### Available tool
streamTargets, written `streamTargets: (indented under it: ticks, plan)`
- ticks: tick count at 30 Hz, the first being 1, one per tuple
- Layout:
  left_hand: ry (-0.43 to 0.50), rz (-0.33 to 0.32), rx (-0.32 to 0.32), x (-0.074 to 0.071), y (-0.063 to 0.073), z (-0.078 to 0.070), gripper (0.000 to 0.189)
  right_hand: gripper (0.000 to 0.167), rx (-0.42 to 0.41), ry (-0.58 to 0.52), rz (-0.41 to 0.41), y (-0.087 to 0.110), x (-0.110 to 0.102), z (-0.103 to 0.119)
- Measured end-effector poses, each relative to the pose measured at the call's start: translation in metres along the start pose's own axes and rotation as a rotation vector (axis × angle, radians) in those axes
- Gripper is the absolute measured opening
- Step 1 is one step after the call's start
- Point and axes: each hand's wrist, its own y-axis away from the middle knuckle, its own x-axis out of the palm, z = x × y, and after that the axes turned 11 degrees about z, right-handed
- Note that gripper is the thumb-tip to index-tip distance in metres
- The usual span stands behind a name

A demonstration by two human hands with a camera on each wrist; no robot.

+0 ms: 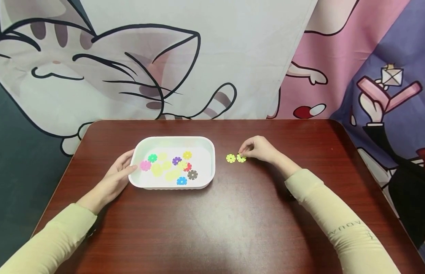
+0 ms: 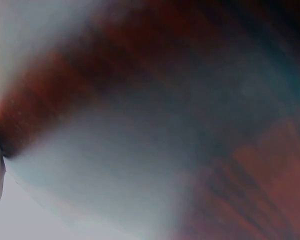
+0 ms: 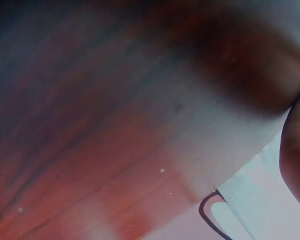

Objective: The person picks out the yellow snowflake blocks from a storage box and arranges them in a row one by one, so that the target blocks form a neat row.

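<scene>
My left hand (image 1: pixel 118 175) grips the left end of a white plastic tray (image 1: pixel 208 179), the thumb over its rim and the fingers along the outer wall. In the tray lie several notched flower-shaped discs, among them a pink disc (image 1: pixel 145 165), a green disc (image 1: pixel 152 158), a blue disc (image 1: pixel 182 180) and a dark grey disc (image 1: pixel 192 174). Right of the tray, my right hand (image 1: pixel 261 149) pinches a yellow-green disc (image 1: pixel 241 159) at the tabletop. A second yellow-green disc (image 1: pixel 231 158) lies flat just left of it. Both wrist views are blurred, with only a hand's edge showing.
The dark red-brown wooden table (image 1: pixel 212 224) has rounded far corners. Right behind its far edge hangs a cloth printed with a cartoon cat (image 1: pixel 185 95). A pink and purple printed cloth (image 1: pixel 356 57) hangs at the right.
</scene>
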Motion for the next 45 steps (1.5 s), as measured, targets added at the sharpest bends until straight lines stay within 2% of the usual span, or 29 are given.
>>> streamTargets:
  ticks: [16,21,33,45]
  plan:
    - [0.008,-0.007,0.005,0.001,0.000,0.001,0.050,0.005,0.034,0.056,0.000,-0.002,0.002,0.002]
    - [-0.003,-0.014,-0.010,0.001,0.001,0.000,0.051,0.005,0.039,0.049,-0.008,-0.002,0.003,0.002]
    - [0.000,-0.003,0.012,0.002,0.000,0.002,0.052,0.006,0.030,0.004,-0.016,0.000,-0.001,0.001]
    - [0.004,0.003,0.017,0.000,0.000,0.001,0.051,0.005,-0.003,0.037,-0.092,-0.009,-0.014,0.022]
